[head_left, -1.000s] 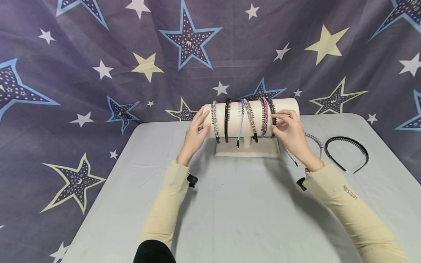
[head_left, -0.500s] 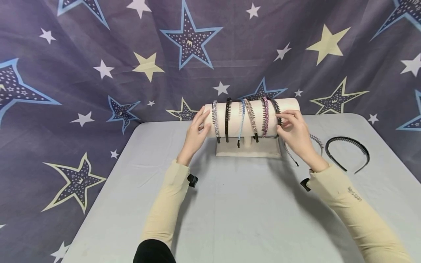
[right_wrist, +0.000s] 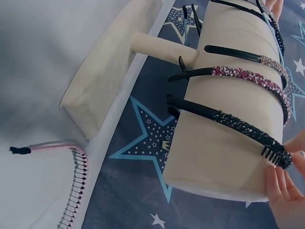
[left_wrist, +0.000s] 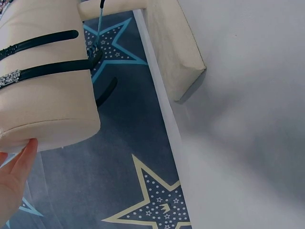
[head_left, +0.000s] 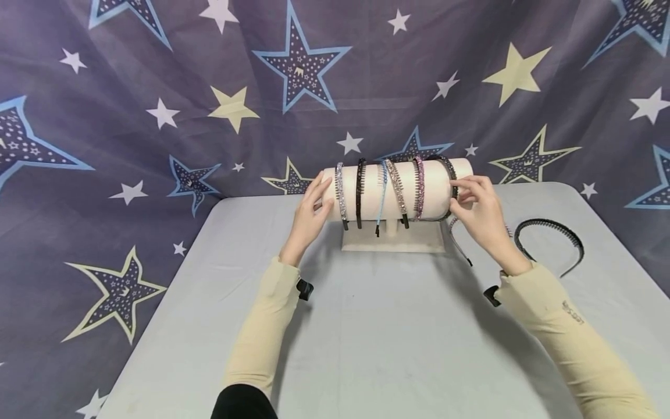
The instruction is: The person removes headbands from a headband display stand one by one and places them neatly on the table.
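Note:
A cream roll-shaped headband stand (head_left: 438,189) holds several headbands side by side. My left hand (head_left: 307,216) touches its left end with extended fingers. Near the right end, my right hand (head_left: 480,212) pinches a black glittery headband (right_wrist: 238,125) between thumb and fingers; that band wraps around the roll, its toothed inner side partly showing. To its left sit a pink-purple sparkly headband (head_left: 420,189), a silvery slanted headband (head_left: 397,189), a thin blue headband (head_left: 384,192), a black headband (head_left: 359,195) and a silver headband (head_left: 341,192).
A thin pink toothed headband (right_wrist: 78,176) lies on the table by the stand's right side, partly behind my right hand in the head view. Farther right lies another black headband (head_left: 576,240). The stand's flat base (head_left: 392,241) rests near a star-patterned cloth backdrop (head_left: 366,70).
My right hand has moved rightward along the roll, and the black glittery headband has shifted with it, away from the pink-purple one. My left hand stays at the left end.

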Available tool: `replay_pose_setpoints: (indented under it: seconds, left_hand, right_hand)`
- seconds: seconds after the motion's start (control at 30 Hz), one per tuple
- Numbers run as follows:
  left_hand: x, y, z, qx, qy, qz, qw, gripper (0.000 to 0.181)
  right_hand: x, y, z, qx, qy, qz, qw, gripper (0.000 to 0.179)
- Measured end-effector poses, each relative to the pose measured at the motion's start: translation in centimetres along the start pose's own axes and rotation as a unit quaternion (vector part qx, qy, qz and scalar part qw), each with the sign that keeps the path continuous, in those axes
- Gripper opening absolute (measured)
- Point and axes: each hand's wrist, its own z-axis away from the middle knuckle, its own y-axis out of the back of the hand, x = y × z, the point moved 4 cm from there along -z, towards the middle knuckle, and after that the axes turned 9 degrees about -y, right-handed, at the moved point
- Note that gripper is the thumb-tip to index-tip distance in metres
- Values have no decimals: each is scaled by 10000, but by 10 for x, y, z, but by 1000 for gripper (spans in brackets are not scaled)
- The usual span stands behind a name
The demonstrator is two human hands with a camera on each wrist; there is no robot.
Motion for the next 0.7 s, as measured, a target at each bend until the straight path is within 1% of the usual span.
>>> replay_pose_setpoints:
  seconds: [0.1, 0.23, 0.33, 0.47, 0.6, 0.7]
  left_hand:
    - [1, 0, 0, 20, 7, 1, 10000, 43]
    - [22, 4, 2, -11, 39, -15, 10000, 42]
    - [20, 4, 3, -12, -22, -3, 10000, 42]
    - [0, 1, 2, 1, -139, -18, 9999, 42]
    - [1, 2, 2, 12, -139, -108, 9998, 43]
    - [1, 2, 2, -21, -119, -201, 9997, 43]
  right_hand:
    - [1, 3, 0, 80, 22, 82, 9999, 33]
    - [3, 8, 1, 201, 86, 161, 9996, 29]
    - [5, 11, 0, 229, 98, 207, 9995, 26]
    - [7, 12, -1, 339, 92, 181, 9992, 24]
    - [6, 12, 0, 466, 119, 60, 9988, 24]
    - [6, 14, 1, 513, 13, 43, 9987, 24]
